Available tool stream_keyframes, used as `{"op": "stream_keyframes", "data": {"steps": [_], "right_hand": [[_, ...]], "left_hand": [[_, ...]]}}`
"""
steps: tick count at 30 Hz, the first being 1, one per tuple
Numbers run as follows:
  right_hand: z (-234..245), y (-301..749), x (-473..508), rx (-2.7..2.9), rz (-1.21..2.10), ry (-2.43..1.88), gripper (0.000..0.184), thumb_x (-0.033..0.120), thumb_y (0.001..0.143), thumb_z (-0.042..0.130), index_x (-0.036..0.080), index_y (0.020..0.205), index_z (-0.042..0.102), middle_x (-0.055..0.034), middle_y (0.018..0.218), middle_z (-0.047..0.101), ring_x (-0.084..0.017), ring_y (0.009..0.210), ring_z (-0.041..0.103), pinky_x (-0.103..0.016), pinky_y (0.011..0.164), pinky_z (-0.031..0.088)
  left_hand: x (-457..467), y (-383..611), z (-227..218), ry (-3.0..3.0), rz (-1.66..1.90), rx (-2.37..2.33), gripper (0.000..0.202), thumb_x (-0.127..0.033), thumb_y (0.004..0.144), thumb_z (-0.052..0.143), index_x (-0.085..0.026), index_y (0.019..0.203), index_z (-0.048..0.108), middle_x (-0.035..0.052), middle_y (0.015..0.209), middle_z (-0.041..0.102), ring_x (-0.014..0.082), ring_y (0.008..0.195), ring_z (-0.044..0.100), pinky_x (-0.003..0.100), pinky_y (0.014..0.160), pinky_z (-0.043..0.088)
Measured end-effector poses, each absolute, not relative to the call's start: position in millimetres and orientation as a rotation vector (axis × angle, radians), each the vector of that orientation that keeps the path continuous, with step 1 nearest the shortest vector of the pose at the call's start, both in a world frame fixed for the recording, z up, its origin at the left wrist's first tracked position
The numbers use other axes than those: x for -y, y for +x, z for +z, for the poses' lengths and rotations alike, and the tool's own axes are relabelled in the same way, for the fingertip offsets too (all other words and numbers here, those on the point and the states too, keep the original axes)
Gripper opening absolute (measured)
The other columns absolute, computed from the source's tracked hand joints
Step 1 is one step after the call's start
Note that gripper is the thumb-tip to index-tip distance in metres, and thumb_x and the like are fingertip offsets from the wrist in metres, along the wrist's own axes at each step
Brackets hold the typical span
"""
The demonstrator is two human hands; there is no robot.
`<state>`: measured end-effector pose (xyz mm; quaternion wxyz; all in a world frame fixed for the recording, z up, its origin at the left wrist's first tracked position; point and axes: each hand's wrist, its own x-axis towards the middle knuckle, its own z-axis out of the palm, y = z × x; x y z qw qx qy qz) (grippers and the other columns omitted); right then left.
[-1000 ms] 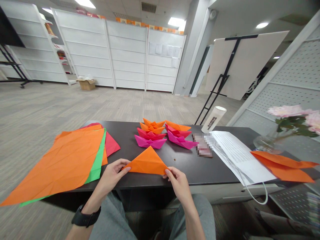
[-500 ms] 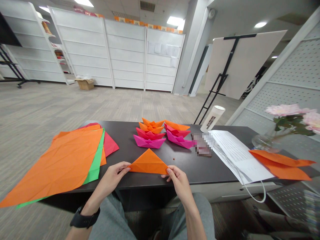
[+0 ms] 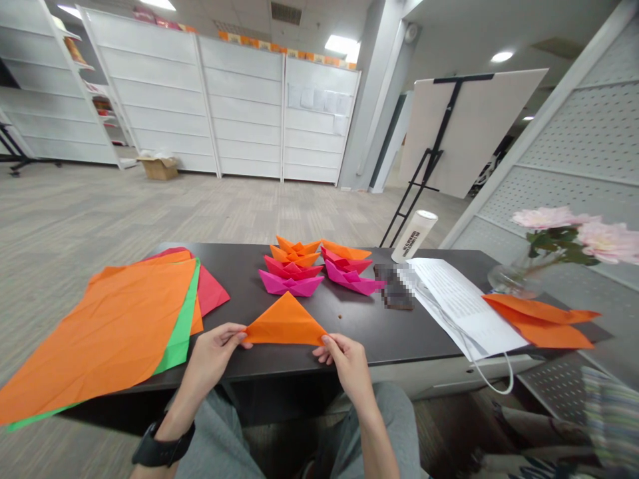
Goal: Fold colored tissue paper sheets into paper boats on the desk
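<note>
Between my hands is an orange paper triangle (image 3: 287, 322), its point facing away from me and a crease running across it. My left hand (image 3: 219, 342) pinches its left corner between thumb and fingers. The right corner is pinched by my right hand (image 3: 344, 356), with the lower fingers curled beneath. Just beyond the triangle stand several folded paper boats in two rows. A magenta boat (image 3: 291, 285) is closest on the left, and another magenta boat (image 3: 353, 278) is closest on the right, with red and orange ones behind them.
Large sheets of orange paper (image 3: 124, 319), with green and red ones below, overhang the dark table (image 3: 239, 256) at left. Rightward are a printed sheet (image 3: 459, 306) with a white cable, a white cylinder (image 3: 414, 236), a folded orange paper (image 3: 544, 322) and a flower vase (image 3: 516, 276).
The camera view has shifted slightly, so the whole scene sits a little further left. Both hands still hold the triangle's corners, and its shape looks the same.
</note>
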<state>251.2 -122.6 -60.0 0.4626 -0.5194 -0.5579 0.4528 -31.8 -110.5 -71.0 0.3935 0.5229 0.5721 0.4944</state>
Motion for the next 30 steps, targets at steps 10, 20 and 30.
{"op": "stream_keyframes", "data": {"steps": [10,20,30], "right_hand": [[-54.4,248.5,128.6,1.387,1.074,-1.275,0.046,0.053,0.093,0.050,0.017,0.072,0.072,-0.0068,0.068,0.074,-0.017,0.059,0.065,-0.026,0.055,0.046],[-66.7,319.0,121.9,1.316,0.637,-1.467,0.045,0.052,0.095,0.044,0.017,0.106,0.070,-0.0081,0.081,0.075,-0.021,0.070,0.068,-0.033,0.069,0.054],[-53.7,448.1,20.7,1.455,-0.075,-1.873,0.044,0.038,0.091,0.040,0.018,0.122,0.064,-0.0174,0.131,0.052,-0.033,0.126,0.047,-0.051,0.106,0.035]], "left_hand": [[112.5,-31.1,-73.2,1.325,1.298,-1.481,0.036,-0.049,0.076,0.070,-0.015,0.089,0.069,0.0082,0.070,0.077,0.0262,0.072,0.075,0.039,0.078,0.058],[113.2,-36.1,-65.3,1.322,1.250,-1.466,0.042,-0.055,0.070,0.073,-0.016,0.086,0.068,0.0094,0.069,0.077,0.0279,0.071,0.075,0.040,0.076,0.060],[112.9,-37.0,-65.1,1.308,1.237,-1.491,0.048,-0.060,0.064,0.077,-0.018,0.085,0.068,0.0087,0.071,0.078,0.0284,0.073,0.076,0.039,0.077,0.061]]}}
